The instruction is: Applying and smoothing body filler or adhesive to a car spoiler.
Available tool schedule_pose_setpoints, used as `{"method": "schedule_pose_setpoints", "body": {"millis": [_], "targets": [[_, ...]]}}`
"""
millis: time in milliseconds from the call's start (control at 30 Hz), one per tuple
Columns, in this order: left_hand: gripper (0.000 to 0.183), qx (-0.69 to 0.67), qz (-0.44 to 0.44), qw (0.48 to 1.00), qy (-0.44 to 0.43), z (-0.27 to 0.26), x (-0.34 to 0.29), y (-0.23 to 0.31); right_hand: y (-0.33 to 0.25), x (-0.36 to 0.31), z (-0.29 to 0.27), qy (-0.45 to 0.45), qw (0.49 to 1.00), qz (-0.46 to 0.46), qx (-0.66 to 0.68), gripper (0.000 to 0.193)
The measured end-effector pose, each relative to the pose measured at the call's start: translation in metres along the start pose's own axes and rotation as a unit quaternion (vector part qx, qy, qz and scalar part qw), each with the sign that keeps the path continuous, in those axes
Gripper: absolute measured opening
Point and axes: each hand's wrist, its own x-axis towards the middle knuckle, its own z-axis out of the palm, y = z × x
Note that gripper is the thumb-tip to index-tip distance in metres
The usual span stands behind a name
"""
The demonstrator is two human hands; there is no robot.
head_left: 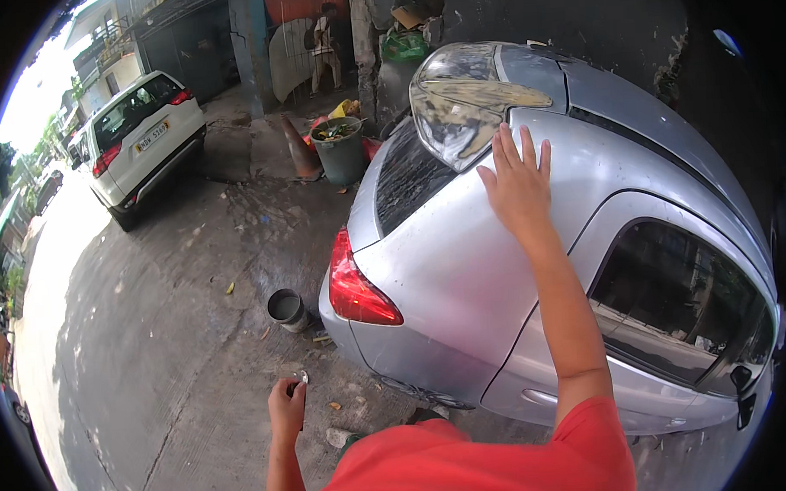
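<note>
My right hand [522,185] lies flat with fingers stretched on the silver car [463,278], at the rear roof edge. Its fingertips reach beside the rear spoiler [458,113], whose surface is patchy, with dull yellowish and grey areas. Lower left, away from the car, my left hand [286,409] is closed in a pinch. A small, shiny, pale thing [302,376] shows at its fingertips, too small to name. Below the rear window [412,175] sits the red tail light [360,286].
A dark bucket [288,311] of greyish liquid stands on the concrete by the rear bumper. Farther back are a grey bin [339,152] filled with leaves and an orange cone [299,149]. A white SUV [143,142] is parked at left. A person [324,49] stands near the back wall.
</note>
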Motion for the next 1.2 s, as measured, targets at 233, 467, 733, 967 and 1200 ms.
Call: {"method": "schedule_pose_setpoints", "body": {"millis": [233,467,733,967,1200], "targets": [[0.017,0.029,-0.09,0.995,0.012,-0.102,-0.02,-0.13,-0.087,-0.032,0.03,-0.044,0.989,0.131,-0.053,0.066],[0.022,0.02,-0.149,0.988,0.031,-0.148,-0.004,-0.15,-0.142,-0.026,0.072,-0.029,0.958,0.261,-0.113,0.076],[0.022,-0.005,-0.168,0.985,0.05,-0.162,0.067,-0.188,-0.168,-0.013,0.118,0.072,0.946,0.278,-0.148,0.076],[0.017,0.003,-0.182,0.983,0.019,-0.161,0.195,-0.281,-0.185,0.013,0.118,0.087,0.912,0.348,-0.2,0.065],[0.015,-0.07,-0.068,0.995,-0.015,-0.144,0.372,-0.317,-0.206,0.052,0.131,0.128,0.887,0.409,-0.172,0.065]]}}
